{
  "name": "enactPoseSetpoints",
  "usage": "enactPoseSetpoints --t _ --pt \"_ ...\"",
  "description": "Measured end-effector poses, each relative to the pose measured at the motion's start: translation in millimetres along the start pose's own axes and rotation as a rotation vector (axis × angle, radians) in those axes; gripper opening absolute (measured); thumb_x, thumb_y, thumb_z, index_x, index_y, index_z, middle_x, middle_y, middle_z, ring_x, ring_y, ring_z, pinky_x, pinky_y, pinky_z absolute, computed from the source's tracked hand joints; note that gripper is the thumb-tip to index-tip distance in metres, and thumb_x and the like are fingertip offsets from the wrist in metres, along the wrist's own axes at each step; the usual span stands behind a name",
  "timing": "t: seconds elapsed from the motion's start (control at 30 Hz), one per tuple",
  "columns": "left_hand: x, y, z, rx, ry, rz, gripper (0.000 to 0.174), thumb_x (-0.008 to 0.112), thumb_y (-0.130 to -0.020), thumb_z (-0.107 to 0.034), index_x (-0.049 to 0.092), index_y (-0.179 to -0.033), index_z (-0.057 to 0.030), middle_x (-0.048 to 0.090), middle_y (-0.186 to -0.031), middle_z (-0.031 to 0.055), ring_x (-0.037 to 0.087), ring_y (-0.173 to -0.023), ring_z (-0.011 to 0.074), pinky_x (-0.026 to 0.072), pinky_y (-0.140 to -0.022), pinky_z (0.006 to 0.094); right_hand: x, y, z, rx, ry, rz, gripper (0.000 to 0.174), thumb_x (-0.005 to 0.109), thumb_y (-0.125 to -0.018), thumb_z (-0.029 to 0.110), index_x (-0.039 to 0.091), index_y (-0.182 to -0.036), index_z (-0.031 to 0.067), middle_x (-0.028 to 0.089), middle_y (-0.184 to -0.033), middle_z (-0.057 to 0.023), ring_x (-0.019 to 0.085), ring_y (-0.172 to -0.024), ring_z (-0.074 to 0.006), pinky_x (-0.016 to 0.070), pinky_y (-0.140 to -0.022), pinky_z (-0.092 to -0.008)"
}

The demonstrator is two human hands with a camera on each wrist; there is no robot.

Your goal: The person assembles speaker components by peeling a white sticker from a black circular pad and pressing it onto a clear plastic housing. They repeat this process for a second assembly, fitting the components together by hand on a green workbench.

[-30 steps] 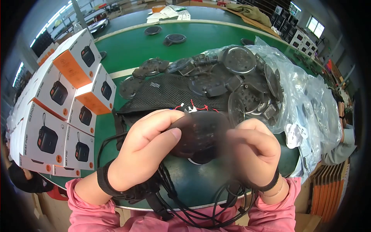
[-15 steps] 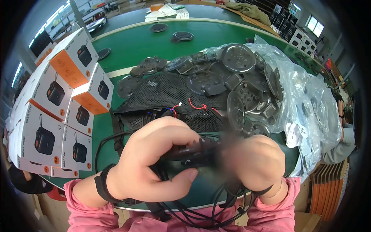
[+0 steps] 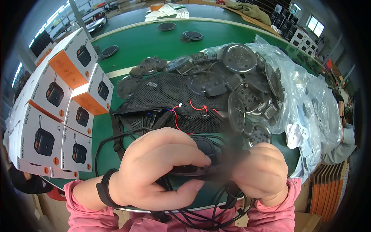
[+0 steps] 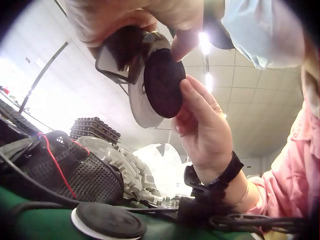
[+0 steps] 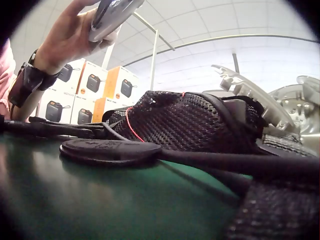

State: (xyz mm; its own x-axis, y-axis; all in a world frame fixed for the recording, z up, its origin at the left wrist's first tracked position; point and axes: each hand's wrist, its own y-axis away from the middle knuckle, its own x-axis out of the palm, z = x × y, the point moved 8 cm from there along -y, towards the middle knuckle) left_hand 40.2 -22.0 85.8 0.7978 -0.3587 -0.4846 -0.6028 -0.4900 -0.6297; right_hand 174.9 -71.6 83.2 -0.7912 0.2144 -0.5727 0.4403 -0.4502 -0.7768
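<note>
My left hand (image 3: 158, 170) grips a translucent round plastic housing (image 4: 140, 107) with a boxy dark section at one side, held edge-on above the table. A flat black round disc (image 4: 165, 84) lies against the housing's face. With thumb and fingers, my right hand (image 4: 205, 125) pinches the disc at its edge; in the head view this area is blurred. A second black disc with a pale underside (image 4: 107, 220) lies on the green table below the hands.
Behind the hands lie a black mesh bag (image 3: 162, 92) with red wires and a pile of dark translucent housings (image 3: 239, 58) on clear plastic bags (image 3: 305, 89). White and orange speaker boxes (image 3: 42, 135) stand stacked at left. Black cables (image 3: 216, 216) run along the near edge.
Both hands have come down toward me, and the housing has turned from face-on to edge-on. The round pieces on the far green surface have shifted right.
</note>
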Motion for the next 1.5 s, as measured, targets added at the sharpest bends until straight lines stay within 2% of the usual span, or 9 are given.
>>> enactPoseSetpoints --t 0.23,0.77,1.23,1.5 --pt "1.5 0.3 1.0 0.003 -0.005 0.006 0.030 0.069 -0.056 -0.008 0.058 -0.083 -0.0023 0.053 -0.080 0.0104 0.051 -0.063 0.0173 0.0397 -0.054 0.0251 2.3 1.0 0.3 -0.006 0.028 0.027 0.027 0.060 -0.063 0.007 0.063 -0.089 0.0037 0.062 -0.085 -0.0054 0.059 -0.065 -0.0152 0.0410 -0.049 -0.0224" --pt "1.9 -0.8 1.4 -0.019 0.000 0.009 0.025 0.070 -0.059 -0.007 0.057 -0.081 -0.0025 0.054 -0.077 0.0101 0.051 -0.062 0.0179 0.0389 -0.053 0.0258 1.7 3.2 1.2 -0.006 0.049 -0.007 0.026 0.061 -0.065 0.007 0.063 -0.090 0.0029 0.062 -0.085 -0.0060 0.059 -0.063 -0.0148 0.0407 -0.050 -0.0222" --pt "2.3 2.2 7.8 -0.111 0.021 -0.015 0.022 0.068 -0.061 -0.006 0.057 -0.080 -0.0023 0.055 -0.075 0.0090 0.052 -0.061 0.0184 0.0390 -0.054 0.0274 6.1 4.2 -2.5 0.046 0.057 -0.014 0.032 0.066 -0.055 0.002 0.064 -0.087 0.0033 0.062 -0.083 -0.0062 0.057 -0.059 -0.0139 0.0391 -0.046 -0.0217" --pt "1.7 6.4 18.4 -0.189 0.038 -0.083 0.018 0.067 -0.063 -0.003 0.054 -0.076 -0.0028 0.055 -0.072 0.0080 0.051 -0.060 0.0186 0.0385 -0.055 0.0280 13.9 3.4 -6.4 0.132 0.073 -0.008 0.030 0.068 -0.061 0.001 0.063 -0.090 0.0013 0.061 -0.078 -0.0056 0.056 -0.055 -0.0157 0.0410 -0.046 -0.0245"
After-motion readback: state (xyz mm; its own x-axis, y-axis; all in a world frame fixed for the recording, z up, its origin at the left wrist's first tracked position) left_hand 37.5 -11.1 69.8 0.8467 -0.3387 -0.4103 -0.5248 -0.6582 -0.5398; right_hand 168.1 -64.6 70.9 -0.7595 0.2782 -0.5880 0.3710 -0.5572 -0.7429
